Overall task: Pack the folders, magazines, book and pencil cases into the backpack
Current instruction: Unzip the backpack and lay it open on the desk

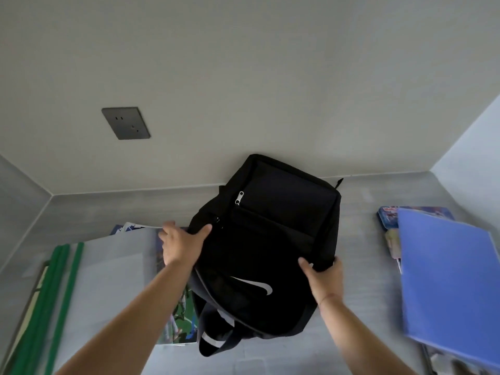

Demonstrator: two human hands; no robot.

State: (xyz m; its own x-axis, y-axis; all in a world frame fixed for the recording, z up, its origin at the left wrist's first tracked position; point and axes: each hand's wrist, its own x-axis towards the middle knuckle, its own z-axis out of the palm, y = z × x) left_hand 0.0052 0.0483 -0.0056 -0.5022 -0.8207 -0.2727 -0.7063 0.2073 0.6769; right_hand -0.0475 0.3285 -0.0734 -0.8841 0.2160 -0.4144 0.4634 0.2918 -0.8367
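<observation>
A black backpack (270, 239) with a white swoosh lies front side up in the middle of the grey table, its zips closed. My left hand (181, 243) grips its left edge. My right hand (323, 278) grips its right edge. Left of the bag lies a clear folder with green spines (65, 288) over magazines (181, 312). To the right, a blue folder (449, 282) covers a blue pencil case (388, 216) and other printed items.
The grey table (359, 307) meets a pale wall at the back, which carries a dark socket plate (125, 123). Side walls close in left and right. The backpack's straps (216, 339) hang toward the front edge.
</observation>
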